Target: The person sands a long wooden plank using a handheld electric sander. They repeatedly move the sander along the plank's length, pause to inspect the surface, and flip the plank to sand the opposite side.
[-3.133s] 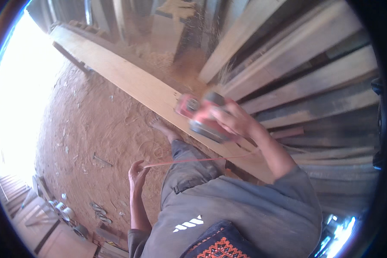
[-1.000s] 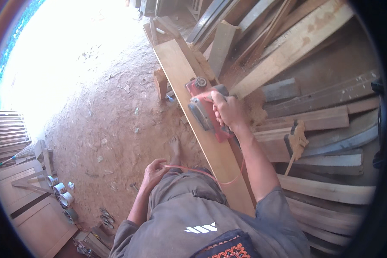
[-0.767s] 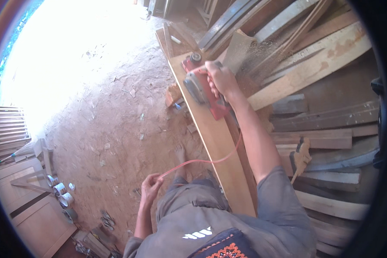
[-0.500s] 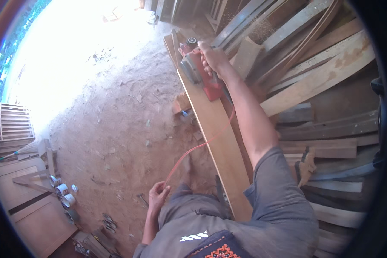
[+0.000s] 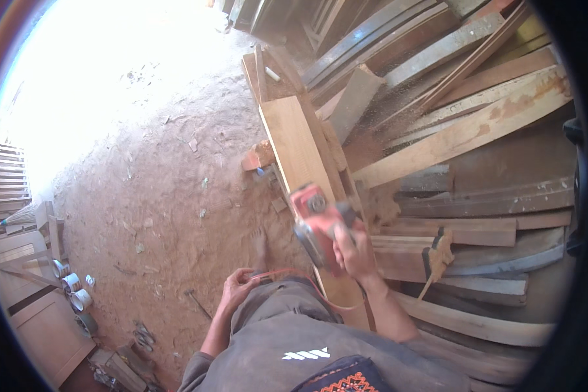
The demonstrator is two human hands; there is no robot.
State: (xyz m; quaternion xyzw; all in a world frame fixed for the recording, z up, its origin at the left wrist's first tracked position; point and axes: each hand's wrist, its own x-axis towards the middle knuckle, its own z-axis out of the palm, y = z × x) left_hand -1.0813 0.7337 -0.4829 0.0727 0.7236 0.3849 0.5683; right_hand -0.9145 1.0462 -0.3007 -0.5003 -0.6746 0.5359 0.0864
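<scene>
A red and black electric planer (image 5: 318, 225) is above the near half of a long pale board (image 5: 295, 137); whether it touches the wood I cannot tell. My right hand (image 5: 354, 251) grips its handle, slightly blurred. From the tool a thin red cord (image 5: 336, 304) loops over the board and back to my left hand (image 5: 238, 286). That hand pinches the cord beside my thigh, left of the board. The board lies lengthwise on a wooden bench (image 5: 251, 68), whose far end shows beyond it.
Stacked planks (image 5: 477, 144) crowd the right side, some jutting toward the bench. An orange block (image 5: 260, 155) sits by the bench's left side. White cups (image 5: 72, 282), door panels (image 5: 52, 333) and a pair of sandals (image 5: 144, 336) lie left on the dirt floor (image 5: 163, 215).
The planer has come back from the board's far end toward my body, my right arm now bent. The cord has slackened into a loop near my lap.
</scene>
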